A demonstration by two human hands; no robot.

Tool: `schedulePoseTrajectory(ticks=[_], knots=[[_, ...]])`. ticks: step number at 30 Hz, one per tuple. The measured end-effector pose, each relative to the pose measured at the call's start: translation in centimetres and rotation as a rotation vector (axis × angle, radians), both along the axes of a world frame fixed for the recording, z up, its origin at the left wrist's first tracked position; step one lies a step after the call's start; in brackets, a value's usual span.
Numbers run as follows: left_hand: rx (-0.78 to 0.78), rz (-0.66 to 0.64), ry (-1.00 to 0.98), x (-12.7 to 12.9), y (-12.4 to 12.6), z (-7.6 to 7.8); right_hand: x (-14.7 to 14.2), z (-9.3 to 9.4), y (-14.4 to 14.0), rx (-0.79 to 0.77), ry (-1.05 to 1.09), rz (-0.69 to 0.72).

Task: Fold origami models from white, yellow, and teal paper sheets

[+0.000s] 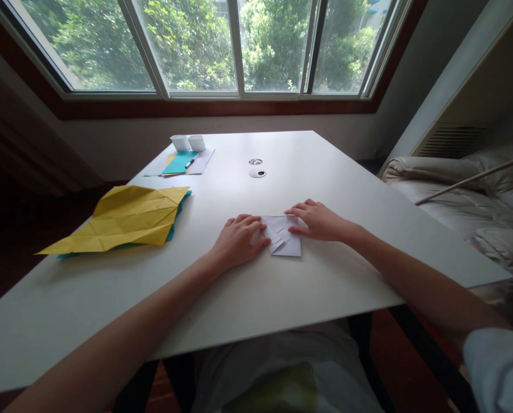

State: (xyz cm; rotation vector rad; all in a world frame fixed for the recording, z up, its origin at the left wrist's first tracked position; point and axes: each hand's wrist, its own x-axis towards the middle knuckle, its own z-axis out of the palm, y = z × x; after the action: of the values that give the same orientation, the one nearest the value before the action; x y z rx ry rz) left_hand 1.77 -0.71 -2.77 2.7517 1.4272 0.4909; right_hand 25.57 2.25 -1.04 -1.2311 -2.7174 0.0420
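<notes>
Paper (282, 236), white and folded into a small, roughly square packet, is being framed between two hands in the head view, lying towards the near edge of the white table (222, 195). The left forearm (153, 307) is being held slantwise over the tabletop from the near left. The left hand (241, 240) is being rested palm down at the packet's left edge, fingers bent and close together, thumb angled in towards the paper's near left part; whether the paper is being pinched there or only pressed cannot be told. The right forearm (394, 264) is being held at an opposite slant from the near right, wrist almost straight. The right hand (317, 221) is being held loosely spread, thumb and forefinger parted, and the packet's right side is being touched by their tips.

On the left, a teal sheet (173, 229) is being largely covered by a creased yellow sheet (140, 212). At the far left, a pen (191, 163) is being supported by stacked papers (177, 163), near two white containers (179, 143).
</notes>
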Motion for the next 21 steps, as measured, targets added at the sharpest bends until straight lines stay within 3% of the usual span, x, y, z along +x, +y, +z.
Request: schedulePoseTrajectory(ticks=[7,14,21], knots=[[-0.008,0.001,0.003,0.04,-0.27,0.11,0.68,0.27,0.71,-0.067,0.003,-0.040],[-0.005,-0.015,0.033,0.06,-0.39,0.02,0.64,0.41,0.57,-0.225,0.183,-0.097],[-0.003,-0.026,0.038,0.09,-0.41,0.03,0.45,0.65,0.21,-0.280,0.360,0.015]])
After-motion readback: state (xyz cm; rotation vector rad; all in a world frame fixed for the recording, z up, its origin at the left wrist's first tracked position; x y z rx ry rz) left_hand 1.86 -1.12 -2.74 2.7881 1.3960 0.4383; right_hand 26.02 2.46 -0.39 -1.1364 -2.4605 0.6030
